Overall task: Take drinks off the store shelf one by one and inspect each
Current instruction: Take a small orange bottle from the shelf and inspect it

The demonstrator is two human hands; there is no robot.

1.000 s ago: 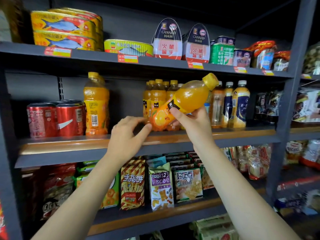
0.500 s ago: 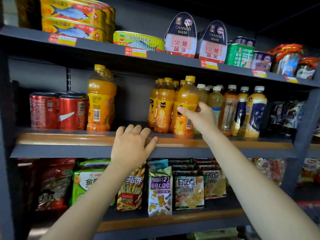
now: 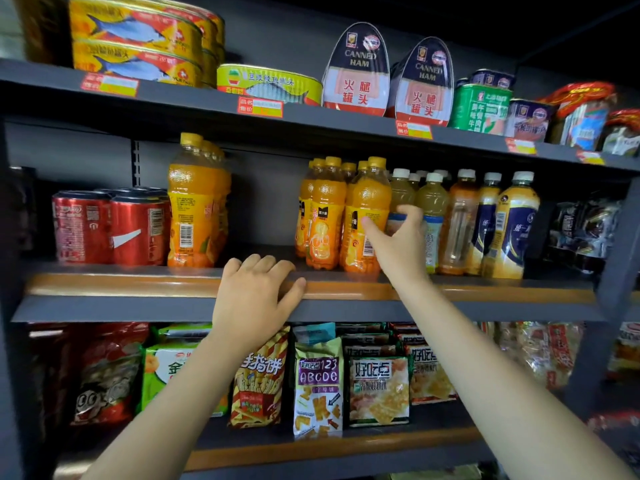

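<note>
The right hand [image 3: 398,240] is up at the middle shelf [image 3: 138,284] with its grip wide and empty: thumb out toward the front orange juice bottle [image 3: 367,216], the other fingers curling toward a pale yellow, white-capped bottle [image 3: 401,199] directly behind them. Whether any fingertip already touches either bottle cannot be told, since the hand is slightly blurred.

That pale bottle looks like the next drink to come off. It stands upright, long axis vertical, straight ahead of the grip and a touch above it, wedged between the orange juice row on the grip's left and more white-capped bottles on its right. The right hand is much the nearer one. The left hand [image 3: 256,296] lies lower and well to the left, its fingers relaxed and resting over the shelf's wooden front edge, holding nothing.

Readable writing is mostly elsewhere: two upright tins [image 3: 356,71] on the shelf above say "CANNED HAM" with "火腿罐头", and a snack bag [image 3: 318,382] on the shelf below shows "123 ABCDE". The orange bottle shows a barcode; its label text is too small to read. Red cans [image 3: 110,226] stand far left of the grip.
</note>
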